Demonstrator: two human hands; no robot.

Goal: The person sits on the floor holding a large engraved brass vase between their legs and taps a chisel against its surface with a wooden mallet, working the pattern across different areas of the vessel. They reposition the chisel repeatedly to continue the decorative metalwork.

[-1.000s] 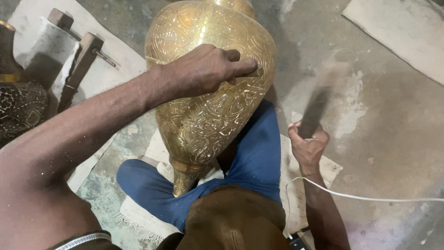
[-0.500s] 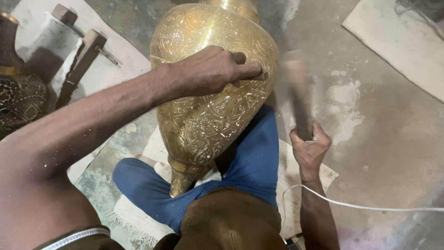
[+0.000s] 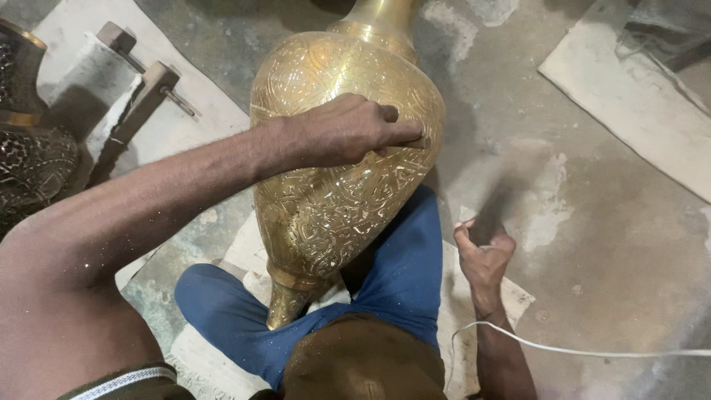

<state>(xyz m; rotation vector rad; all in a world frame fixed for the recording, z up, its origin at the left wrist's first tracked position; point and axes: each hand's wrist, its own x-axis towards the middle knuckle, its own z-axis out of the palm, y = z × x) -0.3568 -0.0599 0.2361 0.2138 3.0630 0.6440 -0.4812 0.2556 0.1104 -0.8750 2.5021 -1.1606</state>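
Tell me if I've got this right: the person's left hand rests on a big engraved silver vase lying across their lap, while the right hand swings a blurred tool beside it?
Not quite. The vase is golden brass, not silver, as the head view shows. The rest holds: the left hand rests on it across the lap, and the right hand swings a blurred tool beside it.

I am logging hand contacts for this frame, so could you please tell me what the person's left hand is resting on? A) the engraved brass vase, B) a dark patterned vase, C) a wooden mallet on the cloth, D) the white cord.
A: the left hand lies on the swollen body of the engraved brass vase, fingertips pinching a small tool against it, while the right hand grips a motion-blurred hammer handle apart from it.
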